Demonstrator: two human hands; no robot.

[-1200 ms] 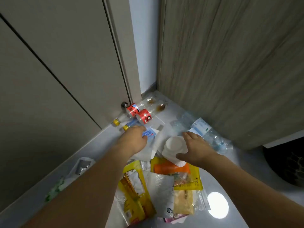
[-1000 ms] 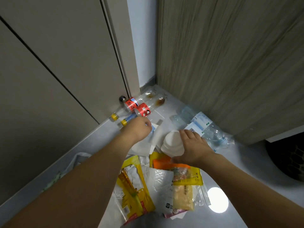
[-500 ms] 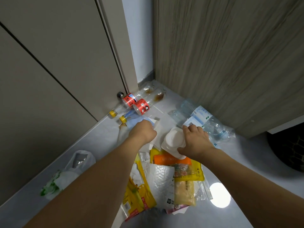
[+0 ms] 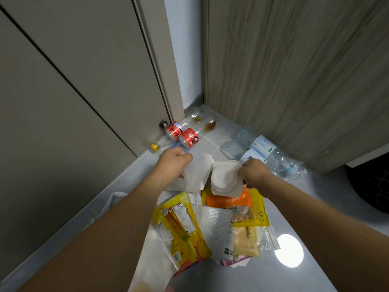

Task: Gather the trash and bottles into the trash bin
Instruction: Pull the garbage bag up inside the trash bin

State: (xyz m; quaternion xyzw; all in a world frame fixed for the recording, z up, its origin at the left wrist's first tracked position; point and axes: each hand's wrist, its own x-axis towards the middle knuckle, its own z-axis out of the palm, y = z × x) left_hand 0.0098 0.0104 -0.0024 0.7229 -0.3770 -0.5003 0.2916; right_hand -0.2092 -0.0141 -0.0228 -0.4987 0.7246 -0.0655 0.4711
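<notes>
Your left hand (image 4: 173, 163) grips white paper (image 4: 196, 173); your right hand (image 4: 253, 172) pinches the cup's (image 4: 225, 180) rim, cup between them.

— Where are the person's arms?

— Both bare forearms reach forward from the bottom of the view, angling inward so the hands end up near each other but apart.

— And the hands?

— The left hand (image 4: 174, 163) has its fingers curled, pinching something white. The right hand (image 4: 255, 172) is curled too, gripping a white object by its edge — knuckles up.
</notes>
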